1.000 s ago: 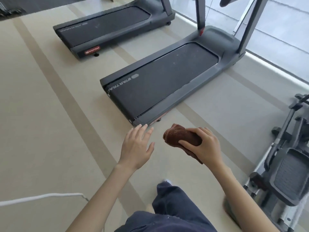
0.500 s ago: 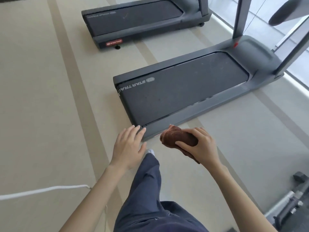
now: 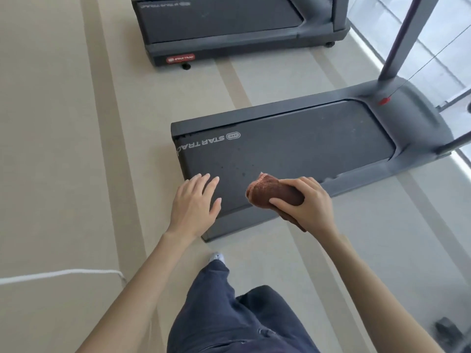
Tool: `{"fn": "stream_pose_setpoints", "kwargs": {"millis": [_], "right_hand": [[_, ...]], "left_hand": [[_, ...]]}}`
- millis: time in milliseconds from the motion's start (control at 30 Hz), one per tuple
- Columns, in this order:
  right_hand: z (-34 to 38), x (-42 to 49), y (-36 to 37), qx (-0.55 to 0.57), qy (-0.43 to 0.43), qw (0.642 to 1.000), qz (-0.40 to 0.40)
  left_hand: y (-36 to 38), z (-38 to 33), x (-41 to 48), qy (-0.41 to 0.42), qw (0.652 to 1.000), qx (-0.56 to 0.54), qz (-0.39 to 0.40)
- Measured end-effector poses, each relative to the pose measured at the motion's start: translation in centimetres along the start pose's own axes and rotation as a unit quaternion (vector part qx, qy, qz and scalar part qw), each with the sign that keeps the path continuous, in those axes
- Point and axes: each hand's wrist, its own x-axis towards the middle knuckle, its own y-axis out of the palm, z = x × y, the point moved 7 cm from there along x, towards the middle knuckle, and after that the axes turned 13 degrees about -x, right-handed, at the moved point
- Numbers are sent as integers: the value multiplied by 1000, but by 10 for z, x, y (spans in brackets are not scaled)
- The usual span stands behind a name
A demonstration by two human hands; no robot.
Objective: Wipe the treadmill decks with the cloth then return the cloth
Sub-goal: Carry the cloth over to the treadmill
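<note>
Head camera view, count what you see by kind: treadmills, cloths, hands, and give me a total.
Dark grey treadmills: 2, the near treadmill and the far treadmill
Rolled brown terry cloth: 1, gripped in the right hand
Bare hands: 2, counting the open left hand
Total: 5

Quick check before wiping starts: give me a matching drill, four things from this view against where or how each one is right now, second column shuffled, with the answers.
Things
1. cloth
2. left hand
3. near treadmill
4. far treadmill

States
A. open, fingers spread, holding nothing
B. at the top of the view, red logo badge on its end
C. bunched up in the right hand
D. right in front of the person, white lettering on its belt

Pairs: 1-C, 2-A, 3-D, 4-B
</note>
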Motion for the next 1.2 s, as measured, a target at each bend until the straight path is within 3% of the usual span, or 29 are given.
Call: {"fn": "stream_pose_setpoints", "kwargs": {"millis": [200,500,700,933,1200], "right_hand": [[-24,55,38,-18,-63,996,54],[-91,138,94,27,-119,983,138],[-135,184,156,44,-118,976,180],[-199,198,317,69,-69,981,165],[-282,189,529,78,-67,985,139]], "left_hand": [[34,2,47,-29,999,-4,14],[98,11,96,-170,985,10,-3],[178,22,127,-236,971,-30,-14],[333,108,163,-307,950,-47,18],[512,232,182,-263,961,28,80]]}}
